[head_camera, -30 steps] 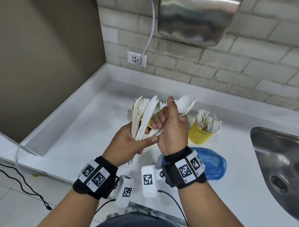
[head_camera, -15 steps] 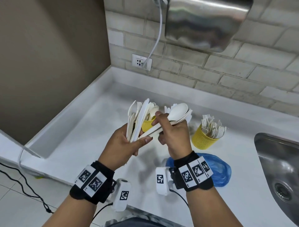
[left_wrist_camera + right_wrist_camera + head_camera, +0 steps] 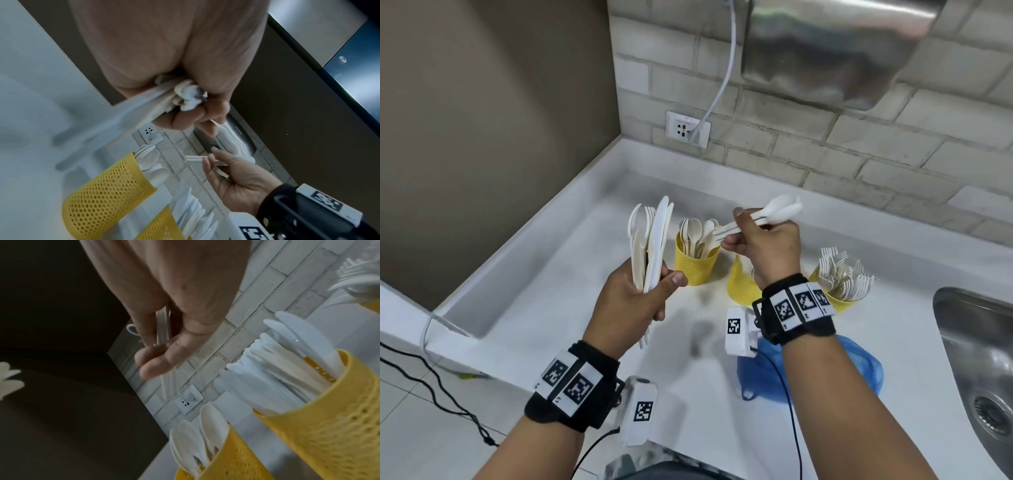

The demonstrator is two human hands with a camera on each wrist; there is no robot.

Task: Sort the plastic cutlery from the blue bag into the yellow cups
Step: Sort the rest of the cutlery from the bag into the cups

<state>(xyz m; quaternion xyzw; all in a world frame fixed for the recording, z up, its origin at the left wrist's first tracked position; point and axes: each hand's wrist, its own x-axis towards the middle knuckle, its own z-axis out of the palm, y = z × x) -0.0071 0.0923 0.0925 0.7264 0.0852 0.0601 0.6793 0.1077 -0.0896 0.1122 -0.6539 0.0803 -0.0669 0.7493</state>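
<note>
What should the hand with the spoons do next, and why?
Probably lower the spoons held by the right hand handle-first into the left cup. That cup already holds spoons; the others hold knives and forks.

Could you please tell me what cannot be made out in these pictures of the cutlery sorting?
- Head view: the middle yellow mesh cup is mostly hidden behind the right hand.
- Head view: the blue plastic bag's contents are hidden by the right forearm.
- Left wrist view: handles of the white cutlery bundle in the left hand are motion-blurred.
</note>
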